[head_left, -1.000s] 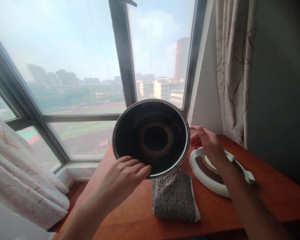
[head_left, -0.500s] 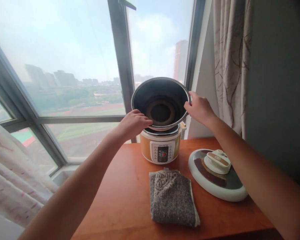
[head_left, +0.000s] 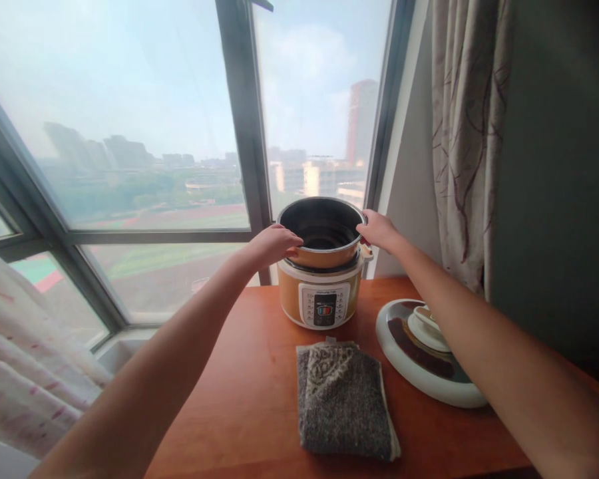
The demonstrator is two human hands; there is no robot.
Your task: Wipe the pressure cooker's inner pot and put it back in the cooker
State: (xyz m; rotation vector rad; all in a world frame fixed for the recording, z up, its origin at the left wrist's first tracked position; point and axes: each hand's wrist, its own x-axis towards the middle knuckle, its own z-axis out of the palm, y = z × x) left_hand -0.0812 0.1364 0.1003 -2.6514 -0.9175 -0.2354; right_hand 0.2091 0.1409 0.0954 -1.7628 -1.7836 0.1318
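A dark inner pot point(head_left: 322, 233) with a metal rim sits partway down in the orange and white electric cooker point(head_left: 321, 298) at the back of the wooden table point(head_left: 244, 406). My left hand point(head_left: 272, 245) grips the pot's left rim. My right hand point(head_left: 377, 231) grips its right rim. The pot is nearly upright, its copper-coloured outer wall showing above the cooker's top edge.
The cooker's white lid point(head_left: 429, 359) lies top up on the table to the right, partly behind my right forearm. A folded grey cloth point(head_left: 344, 401) lies in front of the cooker. Windows stand behind, curtains point(head_left: 464, 133) hang at right and lower left.
The pot, first held up tilted toward me in my left hand, was moved away by both hands and lowered from above the cooker into its opening.
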